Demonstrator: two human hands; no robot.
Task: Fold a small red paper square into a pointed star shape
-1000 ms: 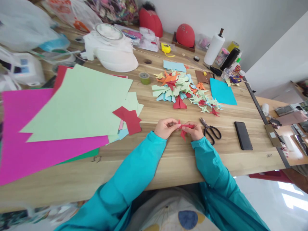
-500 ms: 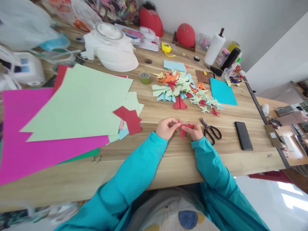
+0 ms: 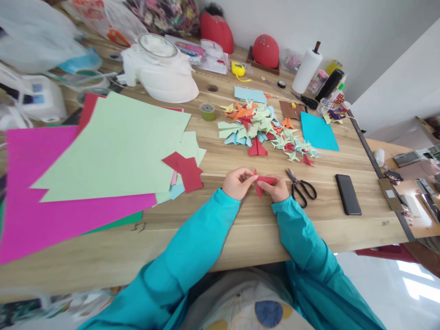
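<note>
Both hands were on one piece: a small folded red paper (image 3: 267, 179) with pointed tips, held between them, in from the near edge of the desk (image 3: 254, 238). Couldn't tell if it touched the wood. Left hand (image 3: 235, 184): thumb and forefinger pinching the paper's left end, other fingers curled in. Right hand (image 3: 279, 189): thumb pressed on the paper from the near side, pinching it against fingers mostly hidden from me. Both arms in blue-green sleeves, the left one (image 3: 192, 238) reaching across the near edge.

Scissors (image 3: 294, 180) lay just beside the right hand, on the side toward the desk's right edge, handles pointing to the near edge. Phone (image 3: 348, 194) lay past them, near the right edge, dark screen up.

Farther in, toward the far edge: a loose heap of folded paper pieces (image 3: 254, 121) in pale green, orange, light blue, red and yellow, spilling toward the right edge. Bright blue sheet (image 3: 319, 131) lay flat just beside that heap, on the right-edge side. Tape roll (image 3: 207, 112) stood on the heap's other side.

Toward the desk's left end: large pale green sheets (image 3: 117, 151) overlapping a magenta sheet (image 3: 41, 197). Red cut paper (image 3: 190, 173) lay over the corner of the green ones nearest the hands. Yellow tape measure (image 3: 238, 68) was near the far edge.
</note>
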